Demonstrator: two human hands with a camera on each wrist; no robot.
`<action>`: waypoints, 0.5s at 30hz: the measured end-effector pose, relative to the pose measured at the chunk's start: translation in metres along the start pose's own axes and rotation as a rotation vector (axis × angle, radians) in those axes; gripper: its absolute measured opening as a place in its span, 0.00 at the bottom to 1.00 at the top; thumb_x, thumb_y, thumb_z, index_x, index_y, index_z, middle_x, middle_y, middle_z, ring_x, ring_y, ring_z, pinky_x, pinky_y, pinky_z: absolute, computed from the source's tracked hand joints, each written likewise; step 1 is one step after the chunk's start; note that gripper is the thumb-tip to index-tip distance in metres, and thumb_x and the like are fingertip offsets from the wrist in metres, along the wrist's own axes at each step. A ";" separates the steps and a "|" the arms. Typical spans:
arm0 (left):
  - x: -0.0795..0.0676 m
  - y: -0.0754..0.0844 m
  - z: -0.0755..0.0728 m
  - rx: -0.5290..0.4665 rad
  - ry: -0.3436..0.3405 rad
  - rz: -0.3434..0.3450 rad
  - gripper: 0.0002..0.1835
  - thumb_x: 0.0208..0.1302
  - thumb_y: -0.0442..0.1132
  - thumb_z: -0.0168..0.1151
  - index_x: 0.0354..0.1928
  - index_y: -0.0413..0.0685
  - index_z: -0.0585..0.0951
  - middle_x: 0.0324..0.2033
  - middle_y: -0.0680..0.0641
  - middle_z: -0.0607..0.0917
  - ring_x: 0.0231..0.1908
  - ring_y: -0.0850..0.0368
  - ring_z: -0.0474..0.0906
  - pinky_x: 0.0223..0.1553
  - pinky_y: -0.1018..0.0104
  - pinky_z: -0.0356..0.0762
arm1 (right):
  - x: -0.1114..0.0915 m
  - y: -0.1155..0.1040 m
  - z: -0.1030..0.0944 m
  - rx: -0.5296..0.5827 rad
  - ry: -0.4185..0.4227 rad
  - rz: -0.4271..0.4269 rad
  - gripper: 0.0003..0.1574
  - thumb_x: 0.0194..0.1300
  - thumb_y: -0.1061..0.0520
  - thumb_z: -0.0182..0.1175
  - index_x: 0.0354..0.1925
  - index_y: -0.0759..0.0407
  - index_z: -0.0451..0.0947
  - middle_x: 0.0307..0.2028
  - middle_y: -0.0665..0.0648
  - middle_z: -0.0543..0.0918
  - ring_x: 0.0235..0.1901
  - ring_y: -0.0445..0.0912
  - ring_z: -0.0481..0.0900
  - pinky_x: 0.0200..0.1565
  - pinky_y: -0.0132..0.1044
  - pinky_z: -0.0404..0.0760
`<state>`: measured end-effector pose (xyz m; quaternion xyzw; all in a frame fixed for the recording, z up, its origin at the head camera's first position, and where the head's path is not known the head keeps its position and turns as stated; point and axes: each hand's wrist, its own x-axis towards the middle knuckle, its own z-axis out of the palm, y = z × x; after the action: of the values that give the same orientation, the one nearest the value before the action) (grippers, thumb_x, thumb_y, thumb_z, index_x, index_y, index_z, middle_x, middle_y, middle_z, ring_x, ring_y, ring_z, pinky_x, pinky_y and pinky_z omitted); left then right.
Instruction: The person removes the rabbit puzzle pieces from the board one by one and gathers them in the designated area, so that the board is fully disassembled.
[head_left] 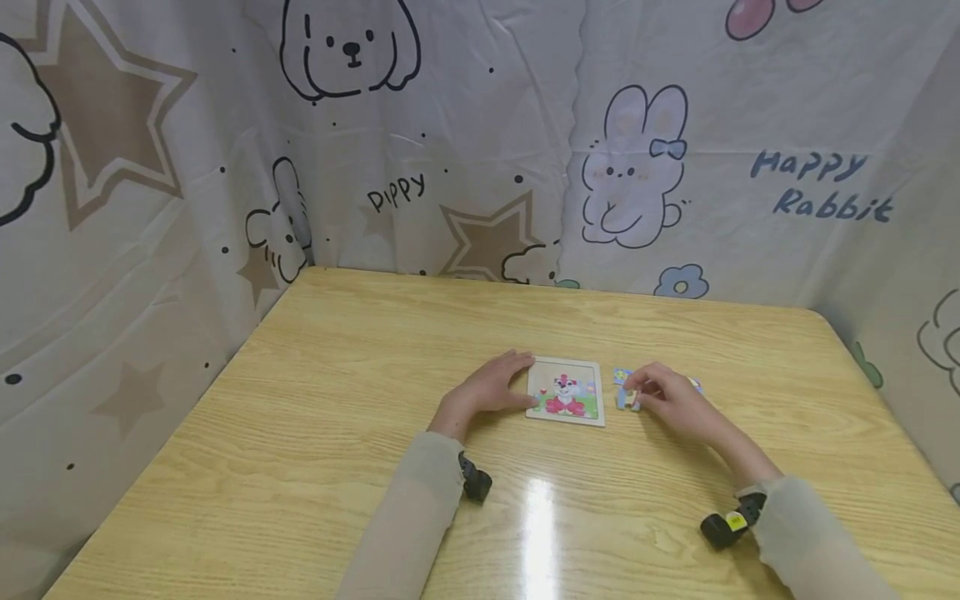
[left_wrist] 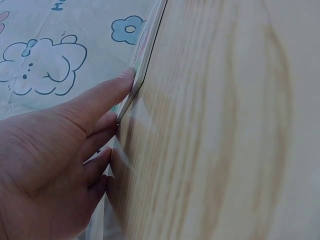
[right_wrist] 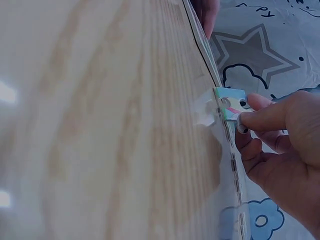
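My left hand (head_left: 491,385) rests against the left side of a square puzzle frame (head_left: 570,420). Its thumb lies on the near left corner and its fingertips reach the far left one. Inside the frame shows a picture (head_left: 566,396) of a red-and-white cartoon animal on green. To the right of the frame, my right hand (head_left: 671,400) pinches a jigsaw piece (right_wrist: 231,95) between thumb and fingers, tilted up close over the table. Pale blue, yellow and pink show on the piece. Other jigsaw pieces (head_left: 622,376) lie around this hand, partly hidden by it.
The wood-grain table (head_left: 337,400) has a printed curtain (head_left: 487,125) behind it and at both sides. Black wrist cameras (head_left: 476,480) sit on both forearms. More of a blue piece (head_left: 697,385) peeks out behind the right hand.
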<state>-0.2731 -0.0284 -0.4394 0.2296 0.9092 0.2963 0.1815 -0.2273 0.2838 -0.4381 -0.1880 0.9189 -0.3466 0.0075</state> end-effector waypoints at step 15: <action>-0.001 0.000 -0.001 0.005 -0.002 0.011 0.40 0.65 0.52 0.64 0.75 0.52 0.60 0.76 0.50 0.58 0.78 0.51 0.45 0.79 0.53 0.47 | 0.003 0.004 0.002 0.031 -0.088 0.000 0.09 0.67 0.70 0.55 0.45 0.65 0.76 0.40 0.60 0.78 0.35 0.37 0.68 0.33 0.27 0.72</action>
<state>-0.2725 -0.0298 -0.4386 0.2353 0.9084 0.2949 0.1804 -0.2313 0.2843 -0.4416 -0.2030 0.9122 -0.3522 0.0509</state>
